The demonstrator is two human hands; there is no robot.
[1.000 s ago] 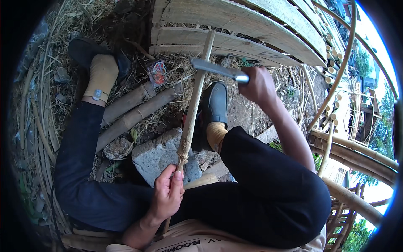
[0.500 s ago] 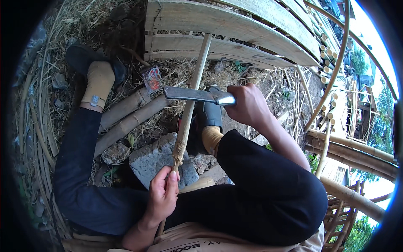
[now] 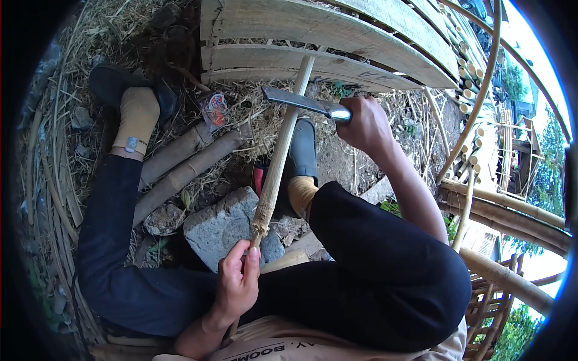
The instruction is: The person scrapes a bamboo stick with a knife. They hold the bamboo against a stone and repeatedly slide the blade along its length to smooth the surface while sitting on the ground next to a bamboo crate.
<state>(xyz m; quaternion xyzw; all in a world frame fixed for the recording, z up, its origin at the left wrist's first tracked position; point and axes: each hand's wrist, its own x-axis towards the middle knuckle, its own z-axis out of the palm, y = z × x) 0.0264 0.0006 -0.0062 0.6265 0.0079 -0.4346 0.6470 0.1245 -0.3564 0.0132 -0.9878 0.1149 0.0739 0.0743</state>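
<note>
The left hand is closed around the near end of a bamboo stick — the stick runs up and away from it, over a grey stone just beyond the knuckles. The right hand grips the handle of a flat-bladed knife; its blade reaches leftward from the fist and seems to meet the stick's far part, though contact is hard to judge.

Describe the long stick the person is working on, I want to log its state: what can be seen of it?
The bamboo stick is slim, pale tan and straight, slanting from the wooden slats at its far end down to the left hand, which grips its near end. Just above that grip it looks frayed and fibrous. The blade in the right hand lies across its upper part. It passes over a grey stone.
</note>
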